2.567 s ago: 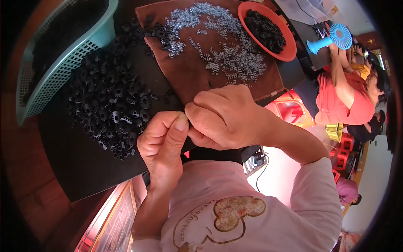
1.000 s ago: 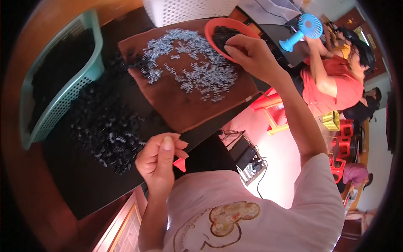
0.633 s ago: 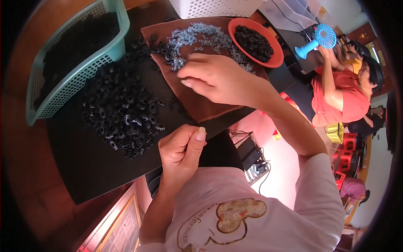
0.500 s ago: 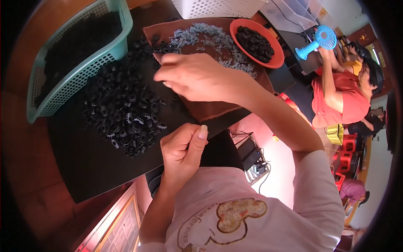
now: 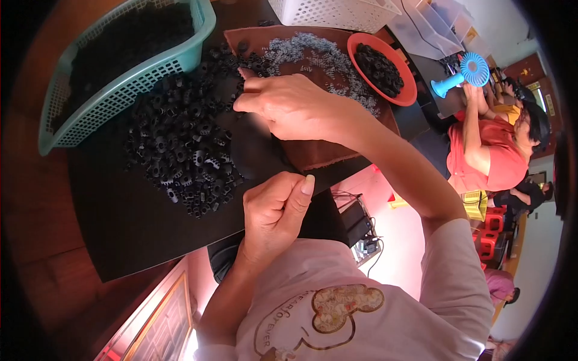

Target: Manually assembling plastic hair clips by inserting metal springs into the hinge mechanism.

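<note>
My left hand [image 5: 274, 210] is closed in front of my chest, near the table's edge. Its thumb presses on the curled fingers, and whatever they may hold is hidden. My right hand [image 5: 292, 108] reaches across a brown cloth [image 5: 319, 155], its fingers bent together at the cloth's left side. Part of that hand is blurred, and I cannot make out anything in it. Left of it lies a heap of small black plastic pieces [image 5: 174, 138] with holes and toothed edges. Many tiny grey-blue pieces [image 5: 304, 48] are scattered on the far part of the cloth.
A green plastic basket [image 5: 120, 90] of dark pieces stands far left. A red bowl [image 5: 410, 90] of black pieces sits on the cloth's right side. Behind are a white perforated basket [image 5: 337, 13] and a clear bin [image 5: 421, 30]. A person in red [image 5: 500, 150] sits right, beside a blue fan [image 5: 474, 69].
The view has shifted slightly, so the table things sit a little further right. My right hand's fingers have turned slightly downward; my left hand stays closed.
</note>
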The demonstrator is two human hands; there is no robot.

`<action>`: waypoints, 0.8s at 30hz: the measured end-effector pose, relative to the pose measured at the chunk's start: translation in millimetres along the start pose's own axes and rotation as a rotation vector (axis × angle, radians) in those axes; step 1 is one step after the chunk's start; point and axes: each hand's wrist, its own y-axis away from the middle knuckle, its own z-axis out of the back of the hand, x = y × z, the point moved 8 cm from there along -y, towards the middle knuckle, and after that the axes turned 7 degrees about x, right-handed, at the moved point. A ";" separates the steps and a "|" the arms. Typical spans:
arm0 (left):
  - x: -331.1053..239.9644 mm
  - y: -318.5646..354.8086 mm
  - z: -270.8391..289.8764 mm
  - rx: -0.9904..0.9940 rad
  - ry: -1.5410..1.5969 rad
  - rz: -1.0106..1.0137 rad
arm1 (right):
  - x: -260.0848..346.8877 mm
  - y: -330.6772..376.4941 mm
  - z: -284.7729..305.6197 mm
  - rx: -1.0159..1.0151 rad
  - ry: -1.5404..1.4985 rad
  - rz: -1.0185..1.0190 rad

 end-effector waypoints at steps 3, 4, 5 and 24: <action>-0.9 0.2 -0.7 0.001 0.011 0.005 | -2.5 2.8 3.9 -0.003 0.007 -0.031; -0.3 -0.3 -1.0 0.007 0.010 0.009 | -2.8 2.5 2.5 -0.003 0.006 -0.031; 0.2 -0.7 -1.5 0.012 0.008 0.013 | -2.0 2.1 3.3 -0.045 -0.005 -0.019; 17.0 -0.5 11.2 -0.142 0.424 0.136 | 16.1 63.3 33.4 -0.442 -0.425 0.158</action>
